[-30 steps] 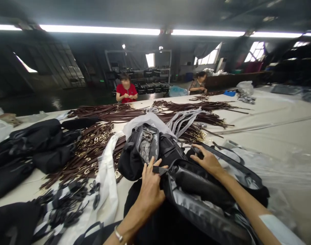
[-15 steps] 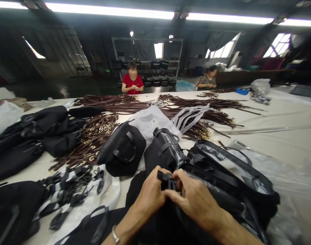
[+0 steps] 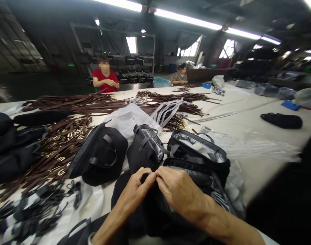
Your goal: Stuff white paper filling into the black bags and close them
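Observation:
My left hand (image 3: 136, 190) is closed, thumb and fingers pinching a piece of black webbing strap (image 3: 144, 177). Against it, fingertips almost touching, my right hand (image 3: 179, 190) is also closed in a pinch; its fingers hide most of what they grip. Below both hands lies a black bag (image 3: 158, 217), dark and hard to make out. Just beyond stand a small black bag (image 3: 145, 146) with handles and an open black bag (image 3: 196, 146) with a silvery lining. Another black bag (image 3: 101, 153) leans to the left.
Brown straps (image 3: 66, 143) with gold-coloured hardware spread over the left and far table. Bundled black cords (image 3: 43, 204) lie at the near left. A white plastic bag (image 3: 132, 119) sits behind the bags. Across the table is a person in red (image 3: 105, 78); another person (image 3: 180, 75) sits farther right.
The view has swung right, bringing more of the table's right side in. My fingertips have come together, and the black buckle-like piece seen between them before is now mostly covered.

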`<state>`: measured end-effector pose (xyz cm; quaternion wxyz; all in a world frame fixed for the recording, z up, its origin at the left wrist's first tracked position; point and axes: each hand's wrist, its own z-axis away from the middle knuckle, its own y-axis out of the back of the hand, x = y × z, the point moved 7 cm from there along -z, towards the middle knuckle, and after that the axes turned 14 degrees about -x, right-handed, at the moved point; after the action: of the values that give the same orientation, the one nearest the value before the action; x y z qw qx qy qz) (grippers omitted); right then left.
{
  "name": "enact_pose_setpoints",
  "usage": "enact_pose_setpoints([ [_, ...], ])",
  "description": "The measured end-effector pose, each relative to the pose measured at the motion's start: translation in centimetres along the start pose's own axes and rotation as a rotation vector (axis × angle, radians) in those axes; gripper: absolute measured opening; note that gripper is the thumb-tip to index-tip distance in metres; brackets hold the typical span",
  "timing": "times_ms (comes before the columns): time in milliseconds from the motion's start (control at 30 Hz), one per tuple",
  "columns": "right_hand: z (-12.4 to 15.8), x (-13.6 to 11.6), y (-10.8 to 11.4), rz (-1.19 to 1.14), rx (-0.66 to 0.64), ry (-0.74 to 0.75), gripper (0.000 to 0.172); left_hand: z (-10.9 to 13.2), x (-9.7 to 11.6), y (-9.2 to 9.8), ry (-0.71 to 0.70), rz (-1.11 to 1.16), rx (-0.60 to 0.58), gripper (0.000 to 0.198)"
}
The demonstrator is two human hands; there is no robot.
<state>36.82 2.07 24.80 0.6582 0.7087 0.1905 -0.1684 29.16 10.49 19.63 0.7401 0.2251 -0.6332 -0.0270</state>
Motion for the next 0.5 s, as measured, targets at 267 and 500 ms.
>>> enact_pose_setpoints([
  [267, 6.0, 6.7, 4.4, -0.463, 0.181, -0.399, 0.007, 3.7, 0.7, 3.9, 0.029, 0.157, 0.327, 0.042],
  [500, 8.2, 8.9, 2.5, -0.608, 0.061, -0.486, 0.039, 6.6, 0.8, 9.2, -0.004, 0.348, 0.516, 0.046],
])
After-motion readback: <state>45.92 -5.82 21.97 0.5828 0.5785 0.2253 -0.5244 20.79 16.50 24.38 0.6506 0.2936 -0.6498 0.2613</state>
